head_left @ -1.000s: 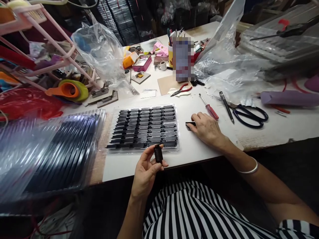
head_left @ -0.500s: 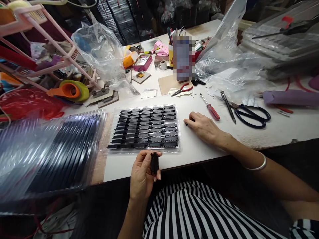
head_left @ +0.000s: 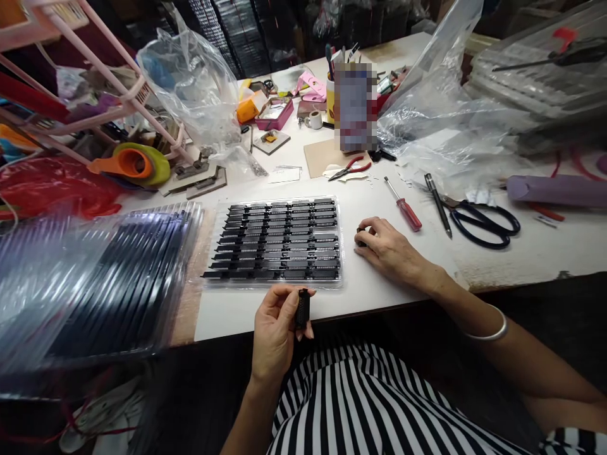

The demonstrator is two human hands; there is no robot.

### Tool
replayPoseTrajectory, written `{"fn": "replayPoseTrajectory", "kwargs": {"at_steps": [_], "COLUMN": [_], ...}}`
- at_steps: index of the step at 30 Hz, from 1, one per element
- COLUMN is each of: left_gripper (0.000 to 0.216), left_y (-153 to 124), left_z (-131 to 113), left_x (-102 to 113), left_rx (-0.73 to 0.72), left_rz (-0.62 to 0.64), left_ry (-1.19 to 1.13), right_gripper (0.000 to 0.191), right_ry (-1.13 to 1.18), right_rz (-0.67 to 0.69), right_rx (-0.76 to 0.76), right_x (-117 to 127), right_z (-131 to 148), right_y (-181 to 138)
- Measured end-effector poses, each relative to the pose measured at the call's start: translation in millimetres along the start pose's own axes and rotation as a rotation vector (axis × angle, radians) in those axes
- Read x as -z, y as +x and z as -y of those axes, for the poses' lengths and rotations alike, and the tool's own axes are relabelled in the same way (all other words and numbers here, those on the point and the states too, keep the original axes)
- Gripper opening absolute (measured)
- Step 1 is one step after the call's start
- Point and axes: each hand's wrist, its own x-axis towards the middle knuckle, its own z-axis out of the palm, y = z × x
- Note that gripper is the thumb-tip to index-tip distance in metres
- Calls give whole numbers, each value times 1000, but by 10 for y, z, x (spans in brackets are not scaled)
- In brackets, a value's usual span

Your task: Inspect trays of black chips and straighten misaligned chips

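Note:
My left hand (head_left: 275,325) grips a black plastic connector (head_left: 302,309) upright at the table's front edge, thumb on its near side and rows of small holes showing. Farther right, over the white tabletop, my right hand (head_left: 393,253) pinches a small black part (head_left: 361,237) between thumb and fingers; most of it is hidden, so its kind does not show. Between the hands and a little farther back lies a clear plastic tray (head_left: 340,218) filled with rows of black connectors (head_left: 275,243). One slot near its right side has no connector.
Stacked trays (head_left: 114,278) stand at the left. Right of my right hand lie a red screwdriver (head_left: 408,213), a pen (head_left: 439,205) and scissors (head_left: 486,224). Pliers (head_left: 349,169) rest farther back, beside a pixelated object (head_left: 355,107). Plastic bags (head_left: 190,88) lie behind.
My right hand has lifted and turned slightly, so more of the small black part shows between its fingers. The connector in my left hand has turned a little. The whole view has shifted slightly.

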Motion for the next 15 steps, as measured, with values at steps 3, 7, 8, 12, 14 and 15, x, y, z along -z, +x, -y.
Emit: {"fn": "replayPoseTrajectory", "kwargs": {"at_steps": [3, 7, 8, 12, 14, 15], "left_gripper": [19, 15, 14, 12, 18, 25], "left_y": [-8, -23, -26, -16, 2, 11], "left_z": [-1, -7, -6, 5, 16, 24], "left_x": [-6, 14, 19, 38, 54, 63], "left_rx": [7, -4, -5, -5, 10, 26], "left_rz": [19, 66, 73, 107, 176, 223], "left_ry": [5, 6, 7, 32, 42, 38], "right_gripper": [16, 22, 23, 27, 23, 22], "right_ry": [44, 46, 37, -40, -2, 58], "right_rz": [-46, -52, -51, -62, -121, -154], "right_rx": [-39, -15, -1, 57, 109, 158], "right_x": [-44, -29, -17, 43, 75, 88], "right_z": [-30, -23, 0, 183, 317, 387], "right_y": [-11, -21, -27, -75, -103, -112]}}
